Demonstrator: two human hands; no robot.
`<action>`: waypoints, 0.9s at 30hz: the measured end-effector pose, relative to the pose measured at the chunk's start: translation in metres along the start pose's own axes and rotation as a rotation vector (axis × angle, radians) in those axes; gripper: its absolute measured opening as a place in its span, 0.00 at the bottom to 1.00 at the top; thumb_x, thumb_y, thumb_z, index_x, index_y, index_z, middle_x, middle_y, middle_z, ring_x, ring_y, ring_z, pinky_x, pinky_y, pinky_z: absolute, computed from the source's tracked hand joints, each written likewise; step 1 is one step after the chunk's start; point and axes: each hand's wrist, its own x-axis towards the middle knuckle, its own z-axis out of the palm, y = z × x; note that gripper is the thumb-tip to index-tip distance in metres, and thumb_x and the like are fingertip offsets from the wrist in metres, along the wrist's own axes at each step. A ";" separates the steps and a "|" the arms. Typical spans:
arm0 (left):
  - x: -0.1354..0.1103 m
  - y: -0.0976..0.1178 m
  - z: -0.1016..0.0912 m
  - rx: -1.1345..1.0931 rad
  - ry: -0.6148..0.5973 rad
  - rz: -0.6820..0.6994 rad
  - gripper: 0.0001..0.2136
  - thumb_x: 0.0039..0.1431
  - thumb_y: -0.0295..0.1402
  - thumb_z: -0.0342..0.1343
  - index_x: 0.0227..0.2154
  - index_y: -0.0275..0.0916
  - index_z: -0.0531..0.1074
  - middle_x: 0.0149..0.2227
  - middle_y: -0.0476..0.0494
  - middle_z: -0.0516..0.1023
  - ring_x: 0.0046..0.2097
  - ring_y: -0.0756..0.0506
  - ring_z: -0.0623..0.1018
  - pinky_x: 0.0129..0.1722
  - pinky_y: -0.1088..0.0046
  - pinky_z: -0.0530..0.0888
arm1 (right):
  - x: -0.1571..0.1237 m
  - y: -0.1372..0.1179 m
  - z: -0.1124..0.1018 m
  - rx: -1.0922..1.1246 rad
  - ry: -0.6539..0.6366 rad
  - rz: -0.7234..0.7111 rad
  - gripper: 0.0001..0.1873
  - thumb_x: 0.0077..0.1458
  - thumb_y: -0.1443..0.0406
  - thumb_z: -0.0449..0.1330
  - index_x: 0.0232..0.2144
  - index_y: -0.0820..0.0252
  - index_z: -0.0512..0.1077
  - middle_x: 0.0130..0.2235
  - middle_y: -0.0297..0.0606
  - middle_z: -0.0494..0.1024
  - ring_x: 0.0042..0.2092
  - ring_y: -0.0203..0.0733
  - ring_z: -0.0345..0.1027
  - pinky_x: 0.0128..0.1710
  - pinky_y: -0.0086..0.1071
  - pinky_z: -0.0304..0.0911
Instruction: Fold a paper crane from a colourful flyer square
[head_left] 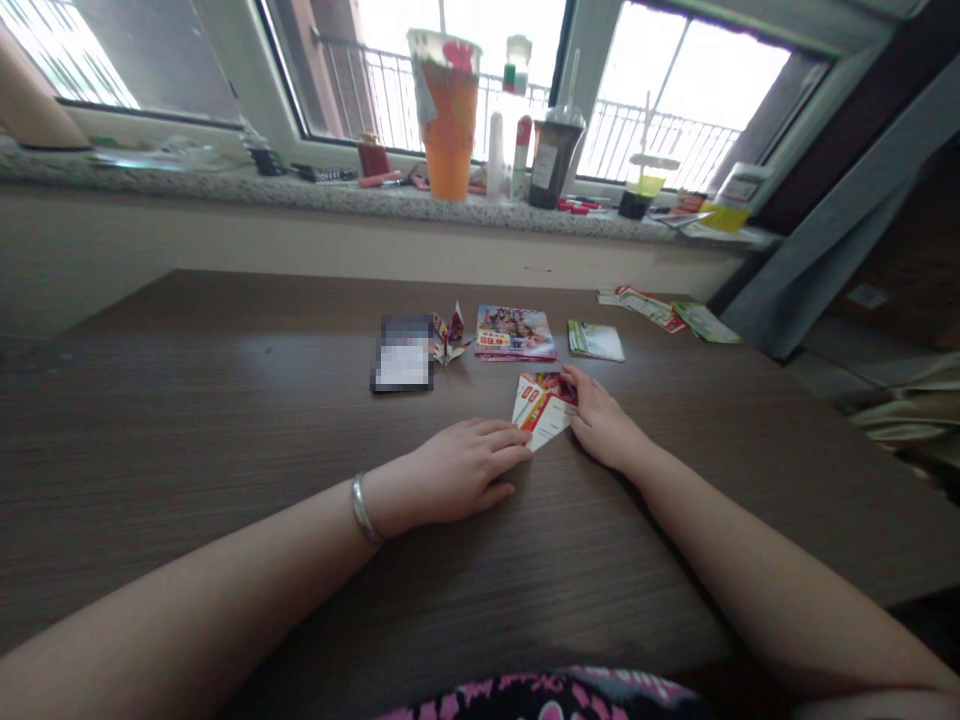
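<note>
A partly folded printed paper (541, 412), white with red and yellow print, lies on the brown table between my hands. My left hand (476, 462), a silver bangle at its wrist, rests palm down with fingers stretched out. Its fingertips touch the paper's lower left corner. At the right edge, my right hand (600, 415) grips the paper with its fingers, the index at the upper corner. Just behind are a folded paper crane (450, 335) and a stack of colourful flyers (516, 333).
A dark, pixelated flat item (405, 355) lies left of the crane. Green-and-white cards (596, 341) lie right of the flyers, with more leaflets (652, 308) farther right. On the window sill (337, 198) stand a tall orange cup (448, 120), a dark cup (553, 160) and several bottles.
</note>
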 end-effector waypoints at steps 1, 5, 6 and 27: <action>0.000 0.000 0.000 0.002 0.000 0.000 0.18 0.61 0.36 0.53 0.53 0.39 0.66 0.57 0.40 0.69 0.58 0.40 0.68 0.58 0.60 0.64 | 0.000 0.000 0.000 -0.006 0.007 0.012 0.33 0.52 0.70 0.50 0.61 0.69 0.52 0.60 0.54 0.64 0.60 0.53 0.59 0.59 0.53 0.55; 0.000 0.000 -0.001 0.002 0.001 0.003 0.18 0.61 0.35 0.53 0.53 0.39 0.66 0.57 0.39 0.69 0.57 0.40 0.69 0.58 0.60 0.65 | 0.001 0.002 0.000 -0.042 0.028 0.008 0.33 0.52 0.71 0.50 0.61 0.66 0.53 0.59 0.53 0.65 0.58 0.53 0.61 0.58 0.52 0.56; 0.000 0.000 -0.001 -0.001 0.001 0.003 0.18 0.61 0.35 0.53 0.53 0.39 0.66 0.57 0.39 0.69 0.57 0.40 0.69 0.58 0.60 0.65 | 0.001 0.003 0.000 -0.056 0.032 -0.001 0.33 0.52 0.72 0.50 0.61 0.66 0.53 0.59 0.52 0.65 0.58 0.52 0.61 0.58 0.51 0.56; 0.001 -0.001 0.000 -0.010 -0.017 -0.006 0.18 0.61 0.35 0.53 0.54 0.39 0.66 0.58 0.40 0.68 0.58 0.40 0.68 0.58 0.60 0.64 | 0.005 0.015 -0.004 -0.110 0.018 0.025 0.26 0.52 0.72 0.50 0.56 0.64 0.62 0.54 0.49 0.71 0.54 0.50 0.65 0.55 0.46 0.59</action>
